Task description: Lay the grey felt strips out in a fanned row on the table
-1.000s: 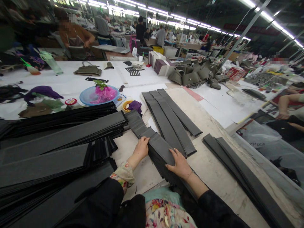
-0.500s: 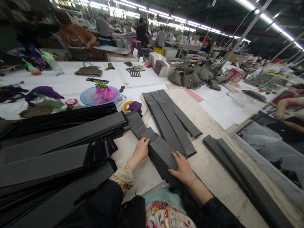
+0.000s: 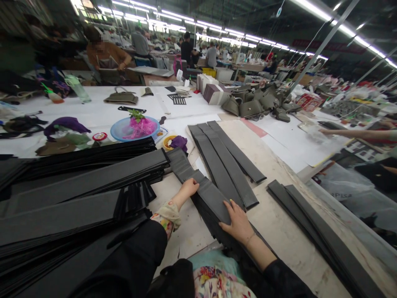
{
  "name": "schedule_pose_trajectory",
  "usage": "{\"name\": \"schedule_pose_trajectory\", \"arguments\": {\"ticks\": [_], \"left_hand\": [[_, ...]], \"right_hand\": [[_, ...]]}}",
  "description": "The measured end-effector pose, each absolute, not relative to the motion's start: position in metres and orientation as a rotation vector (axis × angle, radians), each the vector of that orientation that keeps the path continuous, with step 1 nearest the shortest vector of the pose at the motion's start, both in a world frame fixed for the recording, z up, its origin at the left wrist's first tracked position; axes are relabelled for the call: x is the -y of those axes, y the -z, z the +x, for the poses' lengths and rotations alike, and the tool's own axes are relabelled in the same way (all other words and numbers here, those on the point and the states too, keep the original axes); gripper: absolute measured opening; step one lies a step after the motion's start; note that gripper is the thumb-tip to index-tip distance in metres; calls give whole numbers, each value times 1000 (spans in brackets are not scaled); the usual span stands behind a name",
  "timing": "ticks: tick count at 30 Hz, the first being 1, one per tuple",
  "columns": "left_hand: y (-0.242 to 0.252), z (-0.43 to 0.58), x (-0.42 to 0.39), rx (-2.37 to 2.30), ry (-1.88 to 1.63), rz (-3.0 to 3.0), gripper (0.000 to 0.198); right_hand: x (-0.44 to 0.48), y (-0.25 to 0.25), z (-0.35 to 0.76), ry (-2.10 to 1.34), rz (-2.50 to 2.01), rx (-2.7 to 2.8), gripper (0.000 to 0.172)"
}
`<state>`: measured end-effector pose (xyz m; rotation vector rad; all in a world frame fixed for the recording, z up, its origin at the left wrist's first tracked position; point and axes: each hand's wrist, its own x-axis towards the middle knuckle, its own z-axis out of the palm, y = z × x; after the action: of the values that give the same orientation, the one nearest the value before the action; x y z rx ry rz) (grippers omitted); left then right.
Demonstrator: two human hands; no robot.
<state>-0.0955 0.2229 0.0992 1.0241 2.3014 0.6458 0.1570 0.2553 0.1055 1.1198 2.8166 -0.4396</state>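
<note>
Across a pale worktable [image 3: 269, 153], grey strips [image 3: 211, 193] are stacked slantwise. One edge is met by the left hand [image 3: 188, 188], fingers together, grip unclear; the top is touched by the right hand [image 3: 238, 223], thumb apart. Probably light and bendable, they are best held by long edges.

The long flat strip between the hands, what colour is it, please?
That strip is dark grey, clearest in the head view.

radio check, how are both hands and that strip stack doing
Left hand at stack's left edge. Right hand spread over its top. Dark strip stack slanting. Loose strips close alongside, right.
</note>
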Motion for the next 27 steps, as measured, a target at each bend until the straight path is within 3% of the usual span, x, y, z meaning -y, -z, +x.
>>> {"name": "schedule_pose_trajectory", "arguments": {"ticks": [5,10,19,27], "left_hand": [[-105,-91,-223,-2313,-573,1035,14],[-109,-88,-218,-2360,-548,1047,26],[-110,-92,-216,-2340,-478,1090,12],[-112,-90,-218,-2371,-396,1078,23]], "right_hand": [[-255,-102,157,429,1130,-2829,74],[-255,-99,159,432,1135,-2863,73],[-255,-96,160,424,1127,-2893,72],[-255,-94,161,446,1138,-2905,72]]}}
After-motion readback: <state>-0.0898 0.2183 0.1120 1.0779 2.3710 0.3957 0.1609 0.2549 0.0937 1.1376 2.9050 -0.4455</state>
